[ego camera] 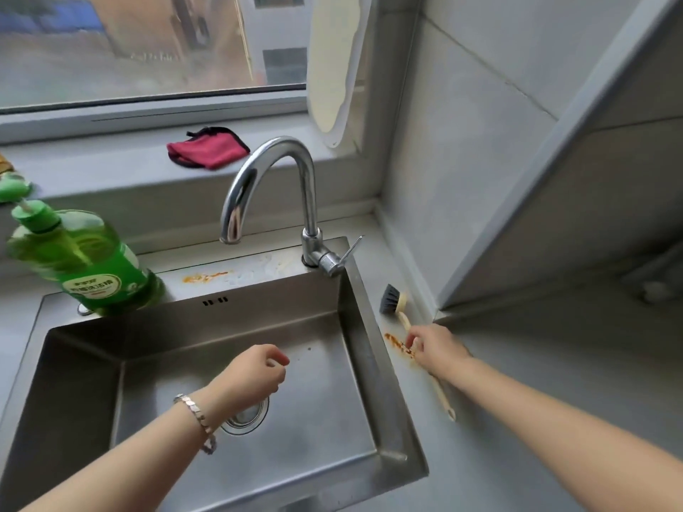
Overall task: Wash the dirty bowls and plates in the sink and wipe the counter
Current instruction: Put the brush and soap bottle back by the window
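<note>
Grey kitchen counter (517, 345) under a window, w/ a steel sink (236, 323) set into it. The basin holds only its drain (248, 417), partly hidden by the left wrist. A dish brush (394, 299) lies on the counter just right of the sink, bristles toward the wall, handle running back toward the person. The right hand (433, 349) sits on the mid-handle w/ fingers curled down round it, gripping. Right beside those fingers is an orange smear (392, 339) on the counter. A second orange stain (205, 277) marks the sink's back ledge, btwn the faucet base & the soap. The left hand (255, 375) hangs over the basin, fingers loosely curled, holding nothing; a bracelet (195, 418) circles its wrist. The chrome gooseneck faucet (274, 179) stands at the back right corner, spout over the basin. A green dish soap bottle (83, 260) w/ pump stands at back left. A red cloth (209, 147) lies crumpled on the windowsill.
</note>
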Motion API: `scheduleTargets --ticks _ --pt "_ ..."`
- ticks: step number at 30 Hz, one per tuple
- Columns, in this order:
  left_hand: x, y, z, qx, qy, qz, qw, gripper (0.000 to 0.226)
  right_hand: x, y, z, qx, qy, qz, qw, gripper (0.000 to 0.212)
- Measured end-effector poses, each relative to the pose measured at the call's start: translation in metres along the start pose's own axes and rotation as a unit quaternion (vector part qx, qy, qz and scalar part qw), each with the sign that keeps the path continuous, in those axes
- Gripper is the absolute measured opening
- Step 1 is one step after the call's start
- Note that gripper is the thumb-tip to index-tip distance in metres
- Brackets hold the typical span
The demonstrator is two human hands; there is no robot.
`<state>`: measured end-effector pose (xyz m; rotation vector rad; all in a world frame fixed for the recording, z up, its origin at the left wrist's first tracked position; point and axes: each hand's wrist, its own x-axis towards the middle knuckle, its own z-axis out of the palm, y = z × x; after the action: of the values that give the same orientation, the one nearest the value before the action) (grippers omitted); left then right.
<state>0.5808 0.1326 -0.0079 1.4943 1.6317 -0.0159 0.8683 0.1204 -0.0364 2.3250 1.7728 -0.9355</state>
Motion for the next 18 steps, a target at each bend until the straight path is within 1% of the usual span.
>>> scheduleTargets --ticks 3,5,6,8,9,10,11,12,14,15,16,18 --pt "-0.003 0.000 -0.010 0.004 -0.001 -0.001 1.000 0.022 -0.009 -0.015 -0.018 0.118 -0.052 -0.018 0.991 0.021" --pt "-0.006 0.004 -0.020 0.015 0.002 0.009 1.000 0.021 -0.019 -0.031 -0.037 0.221 -0.077 -0.021 0.972 0.018" --pt "-0.009 0.007 -0.027 0.020 0.006 0.018 1.000 0.021 -0.025 -0.039 -0.049 0.297 -0.102 -0.016 0.949 0.018" --pt "-0.017 0.018 -0.044 0.042 0.019 0.045 0.998 0.020 -0.039 -0.056 -0.073 0.427 -0.167 -0.018 0.889 0.021" --pt "-0.022 0.025 -0.053 0.053 0.023 0.059 0.997 0.019 -0.046 -0.064 -0.084 0.450 -0.189 -0.036 0.872 0.023" --pt "-0.028 0.034 -0.064 0.058 0.022 0.073 0.995 0.019 -0.054 -0.072 -0.095 0.447 -0.198 -0.063 0.870 0.024" --pt "-0.034 0.043 -0.075 0.061 0.022 0.089 0.994 0.019 -0.061 -0.081 -0.106 0.431 -0.198 -0.095 0.875 0.026" --pt "-0.041 0.053 -0.086 0.070 0.024 0.106 0.992 0.020 -0.070 -0.090 -0.117 0.409 -0.191 -0.127 0.884 0.026" --pt "-0.056 0.075 -0.112 0.088 0.033 0.138 0.986 0.020 -0.087 -0.110 -0.139 0.355 -0.141 -0.185 0.906 0.014" --pt "-0.063 0.088 -0.125 0.085 0.032 0.152 0.984 0.020 -0.095 -0.120 -0.150 0.326 -0.093 -0.205 0.918 0.008" --pt "-0.071 0.102 -0.139 0.079 0.029 0.163 0.983 0.020 -0.101 -0.130 -0.161 0.304 -0.036 -0.218 0.927 0.008" --pt "-0.085 0.134 -0.166 0.088 0.029 0.180 0.979 0.018 -0.110 -0.150 -0.188 0.292 0.071 -0.221 0.928 0.012"
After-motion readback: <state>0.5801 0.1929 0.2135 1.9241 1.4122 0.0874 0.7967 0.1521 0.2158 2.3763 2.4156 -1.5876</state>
